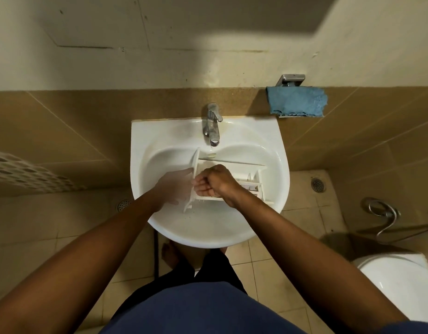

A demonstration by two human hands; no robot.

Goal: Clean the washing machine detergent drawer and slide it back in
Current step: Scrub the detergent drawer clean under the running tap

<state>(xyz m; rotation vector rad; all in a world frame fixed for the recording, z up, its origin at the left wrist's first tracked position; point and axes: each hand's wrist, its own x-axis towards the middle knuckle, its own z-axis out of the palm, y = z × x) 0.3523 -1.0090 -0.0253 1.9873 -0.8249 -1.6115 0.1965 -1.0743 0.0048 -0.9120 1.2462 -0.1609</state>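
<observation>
The white detergent drawer [252, 180] lies on its side in the white sink [141, 141], with its front panel [195, 162] pointing left. My left hand [173, 189] is blurred by motion; it grips the front panel from the left side. My right hand [216, 180] reaches into the drawer's left compartment. Its fingers are curled into a fist, and I see nothing held in them. The hand hides most of that compartment.
A chrome faucet [211, 126] stands at the back of the sink, with no water visibly running. A blue cloth [296, 101] hangs on a wall holder at the right. A toilet [396, 283] and a spray hose [381, 213] are at the right, on the tiled floor.
</observation>
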